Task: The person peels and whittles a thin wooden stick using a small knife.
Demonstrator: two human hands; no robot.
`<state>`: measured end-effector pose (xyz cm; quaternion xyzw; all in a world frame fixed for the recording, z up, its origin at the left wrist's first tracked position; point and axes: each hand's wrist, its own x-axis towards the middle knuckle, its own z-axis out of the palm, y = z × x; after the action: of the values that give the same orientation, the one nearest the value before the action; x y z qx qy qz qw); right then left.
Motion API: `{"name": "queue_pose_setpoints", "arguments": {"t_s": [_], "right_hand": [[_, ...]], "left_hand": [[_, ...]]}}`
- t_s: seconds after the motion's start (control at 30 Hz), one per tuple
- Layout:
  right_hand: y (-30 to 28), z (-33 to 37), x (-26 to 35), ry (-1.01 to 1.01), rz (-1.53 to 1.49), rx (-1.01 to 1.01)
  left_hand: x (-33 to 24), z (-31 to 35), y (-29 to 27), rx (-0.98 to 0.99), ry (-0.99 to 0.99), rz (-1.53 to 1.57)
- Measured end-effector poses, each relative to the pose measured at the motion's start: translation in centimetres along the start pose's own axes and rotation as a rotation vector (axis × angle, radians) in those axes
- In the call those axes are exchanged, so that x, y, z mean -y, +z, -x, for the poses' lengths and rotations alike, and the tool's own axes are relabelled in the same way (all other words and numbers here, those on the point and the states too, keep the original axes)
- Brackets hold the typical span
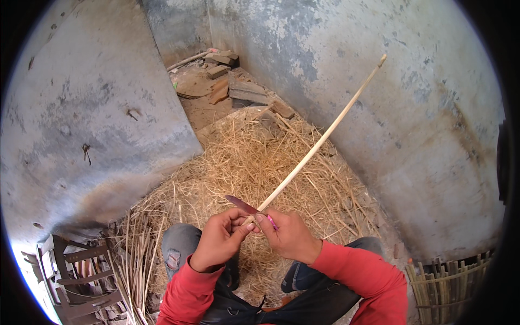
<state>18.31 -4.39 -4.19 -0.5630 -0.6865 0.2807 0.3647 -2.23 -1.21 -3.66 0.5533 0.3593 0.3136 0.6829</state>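
Observation:
A long pale strip of split bamboo or wood (319, 143) slants up to the right from my hands, its far tip raised over the floor. My left hand (221, 238) is closed, pinching the near end of the strip between thumb and fingers. In my right hand (288, 234) is a knife (242, 204) with a dark reddish blade and a pink handle. The blade crosses the strip close to its near end and points to the left. Both hands almost touch, above and between my knees. Fingers hide part of the strip's end and most of the knife handle.
Straw-like shavings (244, 146) cover the floor ahead. Bricks and tiles (248, 92) lie in the far corner. Long thin strips (142, 265) are heaped beside a dark wooden frame (81, 276) at left. A slatted bamboo piece (452, 290) stands at lower right. Walls rise on both sides.

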Motion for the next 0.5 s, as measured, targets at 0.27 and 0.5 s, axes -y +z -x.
{"name": "queue_pose_setpoints", "arguments": {"t_s": [0.27, 0.5], "right_hand": [[-6.9, -3.8, -0.2, 0.035, 0.074, -0.381], [-2.3, -0.6, -0.9, 0.104, -0.03, -0.105]], "left_hand": [[0.0, 0.6, -0.2, -0.035, -0.037, 0.079], [0.1, 0.6, -0.2, -0.063, -0.06, 0.053]]}}
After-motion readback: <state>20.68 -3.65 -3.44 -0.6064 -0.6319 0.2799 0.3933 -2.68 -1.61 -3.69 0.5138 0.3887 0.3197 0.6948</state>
